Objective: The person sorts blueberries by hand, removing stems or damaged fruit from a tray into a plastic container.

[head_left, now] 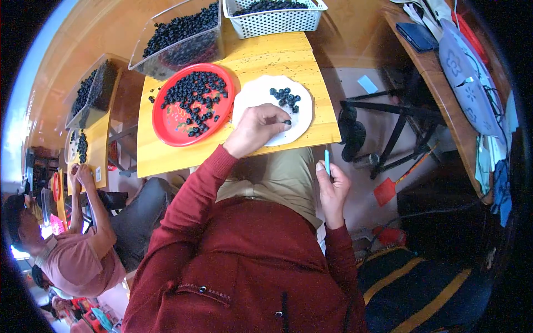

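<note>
1. We see both hands apart: the left hand (pixel 255 130) pinches one dark bead (pixel 287 122) over the white plate (pixel 251 91); the right hand (pixel 335 194) is closed round a slim teal tool (pixel 327 160), tip up, just off the table (pixel 266 55) edge.
2. Just beyond the left fingertips, we mark a bead cluster (pixel 286 98), same plate.
3. Left of the left hand: red tray (pixel 157 119), many beads inside.
4. Farther past the left hand we log a heaped clear bin (pixel 161 69) and a white perforated basket (pixel 272 26), also filled.
5. Well left of both hands, we note a seated co-worker (pixel 83 263).
</note>
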The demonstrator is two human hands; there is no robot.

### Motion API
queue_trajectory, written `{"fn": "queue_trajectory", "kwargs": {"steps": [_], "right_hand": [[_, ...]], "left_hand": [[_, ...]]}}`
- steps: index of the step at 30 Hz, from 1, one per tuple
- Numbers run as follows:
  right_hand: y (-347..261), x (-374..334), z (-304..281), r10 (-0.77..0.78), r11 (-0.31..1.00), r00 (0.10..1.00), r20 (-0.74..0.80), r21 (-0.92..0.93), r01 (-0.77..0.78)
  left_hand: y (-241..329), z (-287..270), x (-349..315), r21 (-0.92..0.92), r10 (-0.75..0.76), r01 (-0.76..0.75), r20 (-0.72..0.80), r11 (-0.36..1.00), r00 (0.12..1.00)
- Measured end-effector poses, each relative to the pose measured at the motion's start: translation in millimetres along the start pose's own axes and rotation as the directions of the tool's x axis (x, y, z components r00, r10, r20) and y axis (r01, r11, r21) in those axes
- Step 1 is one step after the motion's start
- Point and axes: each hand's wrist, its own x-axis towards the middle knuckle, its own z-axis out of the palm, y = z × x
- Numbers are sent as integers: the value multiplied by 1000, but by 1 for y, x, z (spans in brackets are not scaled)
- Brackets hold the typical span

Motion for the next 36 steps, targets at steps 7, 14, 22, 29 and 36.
{"fn": "queue_trajectory", "kwargs": {"steps": [7, 14, 22, 29, 36], "right_hand": [[-1, 7, 16, -29, 999, 999, 43, 41, 27], [-29, 8, 27, -81, 997, 984, 156, -2, 82], [-64, 11, 34, -250, 954, 925, 286, -89, 285], [-66, 14, 32, -344, 908, 880, 327, -121, 400], [-62, 13, 29, -365, 896, 872, 326, -133, 425]], "left_hand": [[10, -11, -19, -275, -150, 151, 24, 949, 988], [7, -13, -37, -691, -256, 227, 63, 686, 965], [13, -13, -46, -769, -228, 217, 96, 601, 969], [14, -12, -50, -768, -195, 210, 113, 605, 974], [16, -10, -52, -746, -180, 206, 117, 634, 977]]}}
